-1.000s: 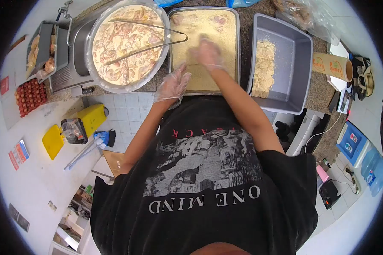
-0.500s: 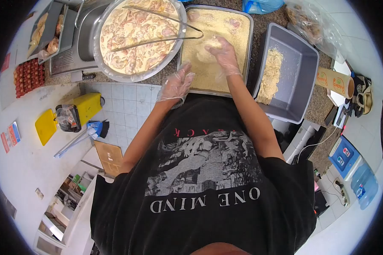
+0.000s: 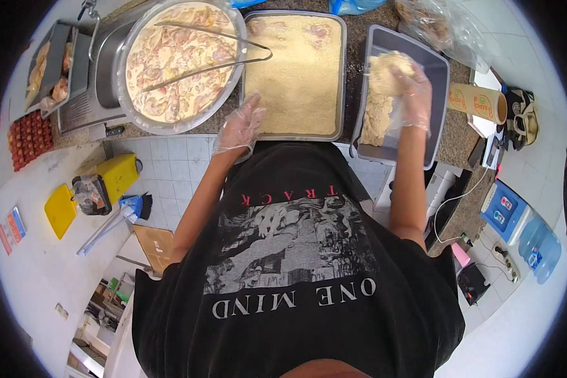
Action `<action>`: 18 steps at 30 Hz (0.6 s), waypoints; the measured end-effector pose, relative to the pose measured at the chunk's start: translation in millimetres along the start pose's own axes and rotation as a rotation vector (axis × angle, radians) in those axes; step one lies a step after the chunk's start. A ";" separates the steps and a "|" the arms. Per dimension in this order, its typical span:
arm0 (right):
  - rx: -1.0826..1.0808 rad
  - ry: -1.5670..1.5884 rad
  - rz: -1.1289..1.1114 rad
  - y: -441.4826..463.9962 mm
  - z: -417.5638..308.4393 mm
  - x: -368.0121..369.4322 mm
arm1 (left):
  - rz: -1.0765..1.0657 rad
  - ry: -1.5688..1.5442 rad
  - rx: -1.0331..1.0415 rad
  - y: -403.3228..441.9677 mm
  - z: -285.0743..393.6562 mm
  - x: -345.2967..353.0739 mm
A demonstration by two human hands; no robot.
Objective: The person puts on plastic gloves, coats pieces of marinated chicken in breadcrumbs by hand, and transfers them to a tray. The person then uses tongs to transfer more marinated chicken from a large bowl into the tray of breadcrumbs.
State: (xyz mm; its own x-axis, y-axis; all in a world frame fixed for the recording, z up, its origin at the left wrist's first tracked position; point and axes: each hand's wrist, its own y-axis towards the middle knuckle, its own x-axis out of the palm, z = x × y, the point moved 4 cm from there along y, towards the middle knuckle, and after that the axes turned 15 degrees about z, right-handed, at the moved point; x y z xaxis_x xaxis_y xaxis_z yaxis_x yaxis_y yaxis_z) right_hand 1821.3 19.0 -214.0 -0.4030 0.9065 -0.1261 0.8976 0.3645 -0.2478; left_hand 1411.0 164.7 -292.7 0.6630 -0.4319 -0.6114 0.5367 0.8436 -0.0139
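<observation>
My right hand point(image 3: 416, 97), in a clear plastic glove, grips a crumb-coated piece point(image 3: 390, 72) over the grey bin point(image 3: 431, 126). Below that piece, more coated pieces point(image 3: 376, 120) lie along the bin's left side. My left hand point(image 3: 240, 126), gloved too, rests at the lower left edge of the crumb tray point(image 3: 296, 135) with fingers apart and nothing in it. Pale crumbs point(image 3: 296, 82) fill the tray, with pieces partly buried at its far end. Metal tongs point(image 3: 252, 61) lie open across the bowl of battered meat point(image 3: 183, 69) and reach over the tray.
A sink point(image 3: 110, 69) and a grey container with meat point(image 3: 75, 63) are at the left, near egg trays point(image 3: 30, 142). A knife point(image 3: 113, 131) lies by the counter edge. Right of the bin are a paper roll point(image 3: 479, 104) and a plastic bag point(image 3: 444, 31).
My right hand has lifted a coated piece out of the crumb tray and carried it right, over the grey bin. My left hand has stayed by the tray's edge.
</observation>
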 end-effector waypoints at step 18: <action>-0.218 -0.312 0.386 30.9 90.1 -32.4 | -0.017 0.077 0.047 2.2 10.1 1.5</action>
State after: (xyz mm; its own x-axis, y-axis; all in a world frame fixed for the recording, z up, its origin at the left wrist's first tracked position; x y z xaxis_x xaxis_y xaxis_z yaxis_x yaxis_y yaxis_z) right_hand 1846.0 -18.3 -304.1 -0.0406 0.8891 -0.4559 0.9937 0.0835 0.0743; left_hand 1418.4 162.8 -285.7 0.6126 -0.4188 -0.6703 0.5727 0.8197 0.0114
